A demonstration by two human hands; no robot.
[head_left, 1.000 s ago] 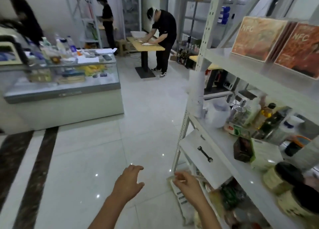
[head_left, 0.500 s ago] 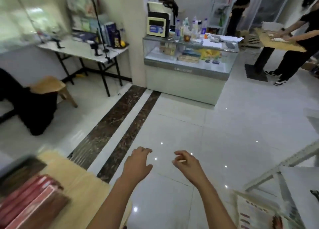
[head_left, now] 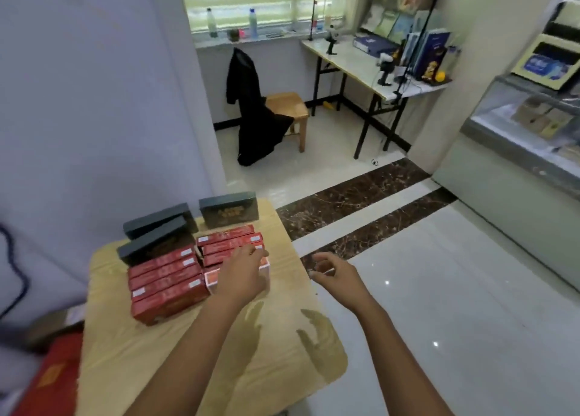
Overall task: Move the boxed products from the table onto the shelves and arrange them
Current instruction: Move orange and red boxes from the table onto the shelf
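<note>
A wooden table [head_left: 175, 359] stands in front of me with boxed products on it. Several red boxes [head_left: 166, 285] lie in a row at the left, and more red boxes [head_left: 226, 241] are stacked to their right. Three dark green boxes [head_left: 157, 224] sit behind them near the wall. My left hand [head_left: 243, 272] reaches over the right stack, fingers spread, above an orange-and-white box [head_left: 212, 279]; contact is unclear. My right hand [head_left: 334, 272] hovers beyond the table's right edge, fingers loosely curled, holding nothing. The shelves are out of view.
A blue-grey wall [head_left: 94, 101] runs along the left. A wooden stool [head_left: 288, 108] with a black garment stands beyond the table. A folding desk [head_left: 370, 64] and a glass counter [head_left: 521, 126] stand at the right. Red packaging [head_left: 50, 381] lies at the lower left.
My view has swung left from the shelves, across the floor, to the table of boxes. Both hands have come forward, the left now over the red boxes.
</note>
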